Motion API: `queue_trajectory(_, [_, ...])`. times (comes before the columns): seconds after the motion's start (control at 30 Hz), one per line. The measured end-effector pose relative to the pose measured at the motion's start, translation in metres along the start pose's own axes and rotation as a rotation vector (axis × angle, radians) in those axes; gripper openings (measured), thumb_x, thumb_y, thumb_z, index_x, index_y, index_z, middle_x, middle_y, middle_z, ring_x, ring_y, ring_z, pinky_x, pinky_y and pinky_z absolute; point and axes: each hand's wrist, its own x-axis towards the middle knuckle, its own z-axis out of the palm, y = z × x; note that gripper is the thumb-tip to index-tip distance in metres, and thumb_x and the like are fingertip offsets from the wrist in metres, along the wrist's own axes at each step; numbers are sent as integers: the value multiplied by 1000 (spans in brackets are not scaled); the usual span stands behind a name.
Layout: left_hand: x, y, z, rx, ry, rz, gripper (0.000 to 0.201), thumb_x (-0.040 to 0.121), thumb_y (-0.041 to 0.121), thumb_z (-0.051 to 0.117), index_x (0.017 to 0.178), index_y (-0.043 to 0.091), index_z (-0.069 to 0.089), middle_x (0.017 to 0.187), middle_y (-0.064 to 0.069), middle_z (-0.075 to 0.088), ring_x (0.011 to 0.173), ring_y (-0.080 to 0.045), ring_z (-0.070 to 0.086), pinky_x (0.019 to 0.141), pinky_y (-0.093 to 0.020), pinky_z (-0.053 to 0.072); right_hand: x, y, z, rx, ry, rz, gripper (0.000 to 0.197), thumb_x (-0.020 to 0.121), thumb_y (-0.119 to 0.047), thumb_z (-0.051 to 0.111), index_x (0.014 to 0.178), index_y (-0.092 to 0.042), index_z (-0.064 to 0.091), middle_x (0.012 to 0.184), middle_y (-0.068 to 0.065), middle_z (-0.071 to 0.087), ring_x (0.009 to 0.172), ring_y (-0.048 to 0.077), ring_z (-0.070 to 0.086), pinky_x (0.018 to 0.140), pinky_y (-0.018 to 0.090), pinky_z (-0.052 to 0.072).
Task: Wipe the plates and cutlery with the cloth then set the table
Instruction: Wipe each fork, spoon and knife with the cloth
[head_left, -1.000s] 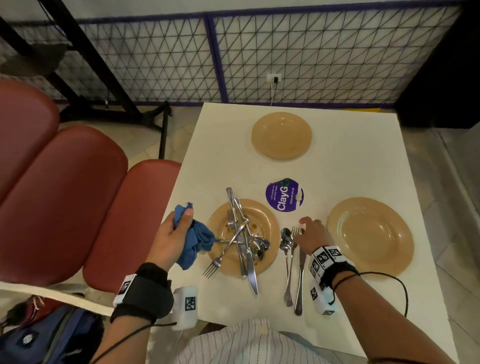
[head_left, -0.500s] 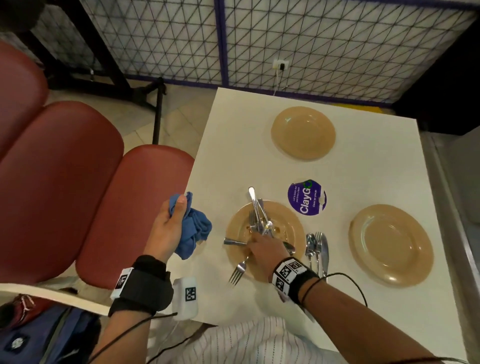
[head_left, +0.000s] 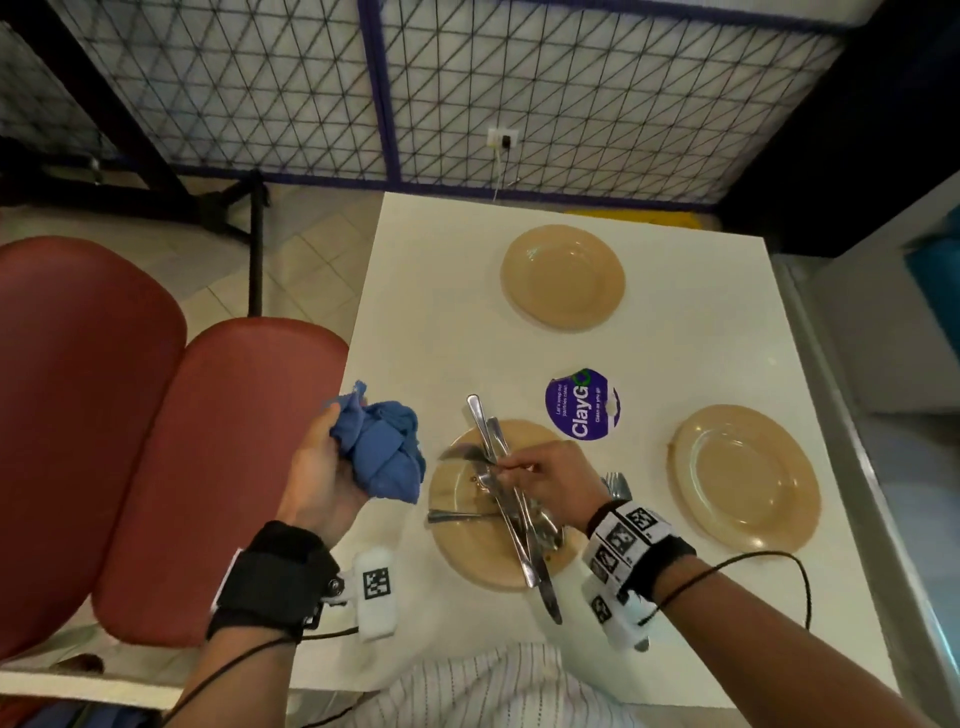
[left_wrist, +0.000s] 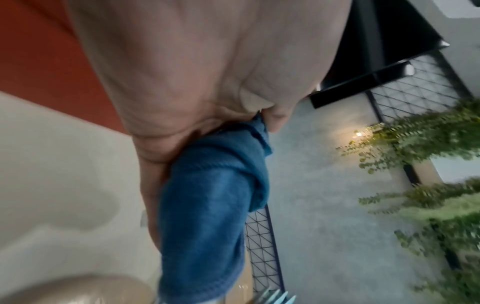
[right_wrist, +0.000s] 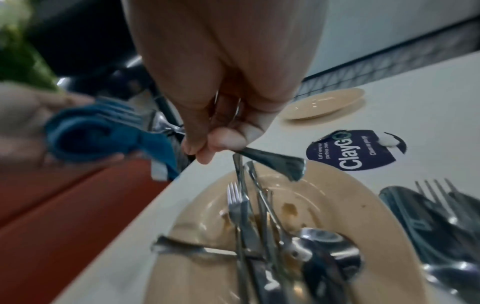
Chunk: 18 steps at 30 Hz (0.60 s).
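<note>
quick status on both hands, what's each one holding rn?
Left hand: gripping the bunched blue cloth.
Right hand: pinching one piece of cutlery by its handle, over the plate of piled cutlery.

White table (head_left: 441, 322) carries three tan plates: far plate (head_left: 562, 277), right plate (head_left: 746, 478), near plate (head_left: 462, 540) piled with cutlery (head_left: 511, 525). Purple ClayGo sticker (head_left: 583, 411) mid-table; more cutlery (head_left: 615, 486) just right of the near plate.
</note>
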Motion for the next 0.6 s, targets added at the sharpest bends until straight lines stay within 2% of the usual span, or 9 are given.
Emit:
queue_trajectory(0.07, [1, -10, 11, -108, -34, -47, 30, 99, 30, 45, 125, 19, 54, 125, -9, 66, 115, -29, 64, 98, -52, 52, -5, -9, -7, 157, 52, 16, 13, 89, -21, 70, 95, -27, 80, 72, -15, 74, 55, -2, 58, 61, 14, 45])
queue_trajectory(0.13, [0, -26, 26, -122, -55, -94, 41, 93, 21, 46, 131, 11, 55, 141, -14, 57, 131, -35, 53, 106, -58, 43, -9, -17, -11, 223, 72, 20, 13, 92, -21, 67, 92, -22, 80, 61, -17, 68, 49, -1, 54, 56, 13, 43])
queue_trajectory(0.2, [-4, -42, 47, -25, -98, -114, 54, 86, 9, 49, 140, 7, 50, 145, -19, 52, 133, -35, 51, 106, -55, 45, -12, -20, -10, 207, 67, 14, 22, 94, -24, 62, 80, -16, 76, 52, -11, 59, 47, 2, 49, 54, 22, 44])
queue_trajectory(0.3, [-13, -60, 82, 246, -143, -29, 47, 94, -5, 50, 136, 15, 51, 137, -17, 59, 125, -30, 59, 108, -51, 45, -13, -19, -6, 76, 68, -31, 27, 83, -25, 49, 58, -15, 56, 52, 0, 50, 48, 13, 41, 50, 39, 41])
queue_trajectory(0.4, [-13, -67, 97, 426, -147, 89, 43, 91, 8, 66, 125, 33, 56, 133, -8, 64, 123, -24, 61, 109, -48, 45, -22, -18, -14, -24, 64, -77, 24, 73, -22, 45, 50, -16, 43, 52, 8, 46, 50, 26, 40, 52, 47, 41])
queue_trajectory(0.47, [-9, -65, 101, 472, -95, 156, 42, 88, 11, 70, 121, 35, 58, 131, -9, 65, 122, -25, 62, 109, -46, 45, -33, -19, -17, -43, 36, -103, 27, 76, -20, 50, 51, -13, 47, 53, 7, 48, 52, 26, 43, 56, 47, 43])
queue_trajectory(0.53, [-7, -63, 108, 465, -4, 212, 34, 91, 3, 66, 119, 23, 61, 125, -15, 66, 118, -31, 63, 106, -48, 48, -46, -20, -19, -13, -1, -113, 29, 85, -17, 56, 58, -8, 61, 57, 9, 57, 51, 19, 47, 59, 43, 45])
queue_trajectory(0.6, [-10, -67, 117, 439, 52, 271, 32, 93, 4, 64, 124, 12, 60, 122, -16, 67, 115, -32, 65, 102, -47, 51, -51, -21, -27, 23, -22, -116, 31, 90, -16, 57, 62, -7, 67, 56, 3, 61, 47, 7, 45, 55, 32, 43])
